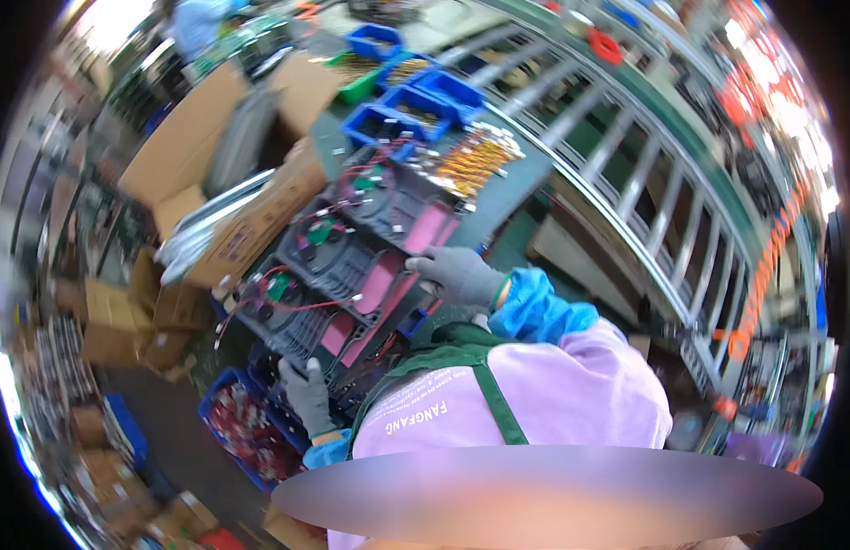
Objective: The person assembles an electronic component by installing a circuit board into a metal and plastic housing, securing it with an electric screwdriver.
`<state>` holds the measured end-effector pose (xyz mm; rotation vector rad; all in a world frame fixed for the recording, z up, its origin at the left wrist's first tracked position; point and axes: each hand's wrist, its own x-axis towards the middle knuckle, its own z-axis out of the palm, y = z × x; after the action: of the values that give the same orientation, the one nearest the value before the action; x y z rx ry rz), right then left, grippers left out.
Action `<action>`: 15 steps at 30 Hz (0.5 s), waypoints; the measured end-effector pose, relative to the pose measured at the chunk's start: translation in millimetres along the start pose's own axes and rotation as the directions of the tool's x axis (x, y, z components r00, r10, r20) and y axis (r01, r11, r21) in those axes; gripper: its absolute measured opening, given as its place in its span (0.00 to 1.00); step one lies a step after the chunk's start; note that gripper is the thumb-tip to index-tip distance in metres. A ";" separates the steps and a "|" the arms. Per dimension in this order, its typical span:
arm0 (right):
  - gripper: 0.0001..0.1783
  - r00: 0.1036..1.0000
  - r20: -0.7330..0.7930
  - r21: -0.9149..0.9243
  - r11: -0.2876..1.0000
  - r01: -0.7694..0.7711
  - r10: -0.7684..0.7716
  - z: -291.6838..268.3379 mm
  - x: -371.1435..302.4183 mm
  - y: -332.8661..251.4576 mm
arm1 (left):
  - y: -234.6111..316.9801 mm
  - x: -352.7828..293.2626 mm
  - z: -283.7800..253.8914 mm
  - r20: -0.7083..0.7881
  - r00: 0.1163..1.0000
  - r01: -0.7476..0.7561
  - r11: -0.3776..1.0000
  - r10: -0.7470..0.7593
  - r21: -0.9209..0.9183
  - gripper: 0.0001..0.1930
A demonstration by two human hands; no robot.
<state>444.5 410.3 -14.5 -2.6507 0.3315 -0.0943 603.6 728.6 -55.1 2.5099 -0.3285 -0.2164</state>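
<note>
A half-curled right hand (457, 275), grip unclear, is resting at grey housings (301, 334) on the bench (524, 178); the loosely open left hand (307, 396) is hovering near their corner, where level support would spare red wires (331, 302)

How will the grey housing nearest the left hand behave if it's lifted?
The grey housing is probably stiff and fairly light, since it looks like thin-walled, ribbed plastic. The red wire trailing loosely across it will likely flop and could snag. The green board sits exposed, so it may be fragile if knocked.
</note>
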 end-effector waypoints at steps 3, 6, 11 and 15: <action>0.21 0.998 -0.053 -0.047 0.998 0.030 -0.032 -23.0 -27.2 41.3 | 24.4 -10.8 -1.0 -0.367 0.918 -0.057 0.966 0.149 0.251 0.32; 0.22 0.989 -0.005 -0.059 0.987 -0.149 0.149 -32.9 -92.9 120.7 | 59.0 -12.7 5.1 -0.434 0.884 -0.176 0.984 0.175 0.039 0.31; 0.24 0.275 -0.090 -0.081 0.268 -0.960 0.957 -44.6 -317.0 284.1 | 141.8 -27.4 46.9 -0.323 0.875 -0.430 0.886 0.361 -0.173 0.24; 0.18 0.130 -0.113 -0.384 0.077 -0.920 0.985 -37.8 -597.4 307.8 | 196.9 -48.1 74.0 -0.106 0.867 -0.497 0.828 0.487 -0.260 0.17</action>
<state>-205.4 276.6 -127.4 -2.0729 2.1790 0.7241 504.4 545.9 2.7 2.0623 -0.8554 -0.0063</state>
